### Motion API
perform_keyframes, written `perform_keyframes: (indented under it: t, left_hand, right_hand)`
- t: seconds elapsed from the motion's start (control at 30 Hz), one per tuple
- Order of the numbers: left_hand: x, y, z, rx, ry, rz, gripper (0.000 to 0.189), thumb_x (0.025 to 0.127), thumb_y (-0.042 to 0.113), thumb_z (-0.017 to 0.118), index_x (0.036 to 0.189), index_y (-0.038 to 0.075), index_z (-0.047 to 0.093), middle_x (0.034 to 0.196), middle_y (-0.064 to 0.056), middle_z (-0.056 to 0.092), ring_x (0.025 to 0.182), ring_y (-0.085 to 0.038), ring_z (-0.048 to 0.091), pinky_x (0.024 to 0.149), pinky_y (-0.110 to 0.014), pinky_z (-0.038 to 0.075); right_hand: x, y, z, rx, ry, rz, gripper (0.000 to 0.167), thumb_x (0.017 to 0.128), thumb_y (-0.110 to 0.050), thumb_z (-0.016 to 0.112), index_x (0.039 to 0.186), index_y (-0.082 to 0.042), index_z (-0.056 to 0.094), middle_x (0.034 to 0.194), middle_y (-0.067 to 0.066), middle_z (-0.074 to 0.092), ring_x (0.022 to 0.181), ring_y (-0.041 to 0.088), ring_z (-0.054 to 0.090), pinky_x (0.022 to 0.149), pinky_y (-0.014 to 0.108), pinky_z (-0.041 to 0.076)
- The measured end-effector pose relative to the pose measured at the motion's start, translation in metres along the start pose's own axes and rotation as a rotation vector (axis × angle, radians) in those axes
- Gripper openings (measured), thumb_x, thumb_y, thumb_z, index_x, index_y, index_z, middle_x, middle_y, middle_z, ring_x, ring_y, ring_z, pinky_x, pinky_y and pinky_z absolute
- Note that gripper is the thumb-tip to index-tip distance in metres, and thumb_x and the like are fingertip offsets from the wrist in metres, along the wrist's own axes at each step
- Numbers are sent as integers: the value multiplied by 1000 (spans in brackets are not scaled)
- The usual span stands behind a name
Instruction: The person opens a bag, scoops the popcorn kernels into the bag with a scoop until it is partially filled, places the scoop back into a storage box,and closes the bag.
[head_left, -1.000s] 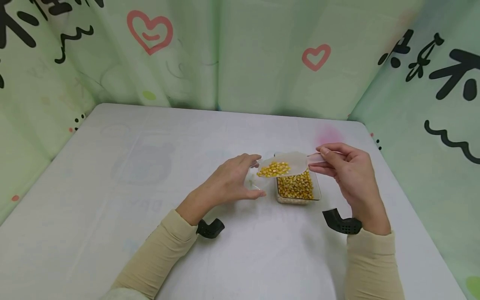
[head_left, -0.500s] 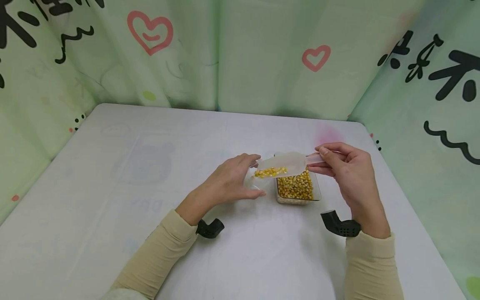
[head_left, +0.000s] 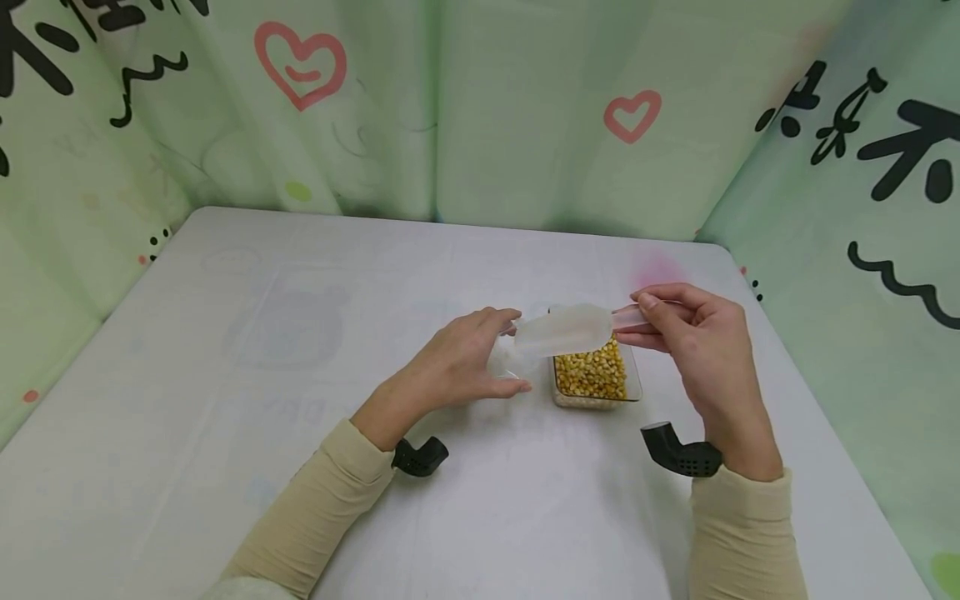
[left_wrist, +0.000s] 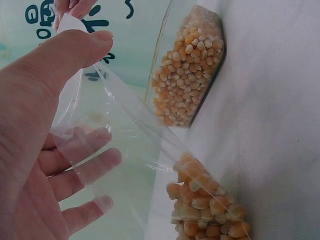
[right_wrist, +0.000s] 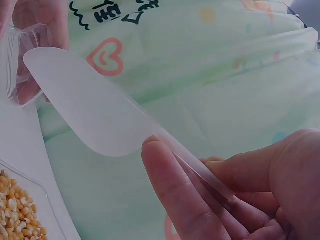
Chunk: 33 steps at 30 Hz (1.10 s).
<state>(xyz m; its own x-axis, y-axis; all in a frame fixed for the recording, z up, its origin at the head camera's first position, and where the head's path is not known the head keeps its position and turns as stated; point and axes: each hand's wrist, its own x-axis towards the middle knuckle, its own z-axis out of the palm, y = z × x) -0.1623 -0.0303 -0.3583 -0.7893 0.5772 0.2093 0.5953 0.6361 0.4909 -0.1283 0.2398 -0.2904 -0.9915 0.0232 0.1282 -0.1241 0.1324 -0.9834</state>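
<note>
My right hand (head_left: 697, 333) pinches the handle of a translucent white scoop (head_left: 566, 330). In the head view the scoop's bowl is tilted and shows no kernels; its tip reaches the mouth of a clear plastic zip bag (left_wrist: 130, 135). My left hand (head_left: 457, 358) holds that bag with the thumb on one side and the fingers spread on the other, keeping the mouth apart. Corn kernels (left_wrist: 205, 205) lie in the bag's lower part. Under the scoop stands a clear rectangular container (head_left: 636, 383) of yellow corn kernels (head_left: 591, 373), partly hidden by the scoop.
A white cloth (head_left: 300, 350) covers the table. Green curtains (head_left: 517, 117) with hearts and black lettering enclose its back and sides. Black wrist mounts (head_left: 681, 450) sit on both wrists.
The scoop has tilted over at the bag's mouth. Kernels that lay in its bowl dwindled and are gone from it now. Both hands have stayed nearly in place.
</note>
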Motion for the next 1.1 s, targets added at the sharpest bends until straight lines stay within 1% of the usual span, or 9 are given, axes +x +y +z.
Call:
perform_keyframes:
  t: [0.17, 0.43, 0.53, 0.77, 1.0, 1.1]
  left_hand:
    - [0, 0, 0, 7, 2, 2, 84, 80, 50, 78, 145, 7, 44, 126, -3, 63, 118, -21, 60, 101, -40, 49]
    - [0, 0, -1, -8, -13, -12, 84, 80, 49, 78, 145, 9, 43, 128, -2, 63, 121, -21, 58, 104, -40, 47]
    - [0, 0, 0, -10, -17, -8, 84, 80, 48, 79, 145, 8, 43, 128, -1, 63, 121, -21, 58, 105, -39, 46]
    - [0, -1, 1, -8, -24, 3, 87, 77, 43, 82, 145, 7, 43, 128, -2, 63, 118, -21, 60, 103, -38, 48]
    - [1, -2, 2, -18, -72, -25, 93, 75, 46, 83, 148, 9, 39, 129, -2, 62, 117, -21, 60, 102, -39, 48]
    - [1, -2, 3, -23, -83, -23, 95, 73, 47, 84, 149, 11, 38, 127, -2, 61, 115, -21, 60, 100, -38, 49]
  right_hand:
    - [0, 0, -2, 3, -5, -17, 30, 94, -20, 68, 110, 5, 64, 90, 5, 77, 75, 20, 76, 74, 31, 59]
    - [-1, -2, -14, 120, 14, -52, 26, 92, -13, 70, 107, 8, 65, 88, 10, 77, 73, 21, 76, 73, 33, 58]
    - [-2, -2, -18, 136, 34, -49, 26, 91, -13, 70, 107, 7, 66, 88, 11, 77, 73, 22, 76, 73, 33, 58]
    - [-4, -3, -27, 112, 84, -24, 31, 90, -18, 72, 110, 5, 66, 91, 9, 77, 75, 20, 76, 73, 31, 59]
    - [-4, -3, -29, 117, 87, -25, 30, 90, -17, 72, 110, 5, 66, 91, 9, 77, 75, 21, 76, 73, 31, 58]
    - [-3, -2, -29, 106, 88, -20, 31, 90, -18, 72, 110, 5, 66, 91, 9, 77, 75, 20, 76, 73, 30, 58]
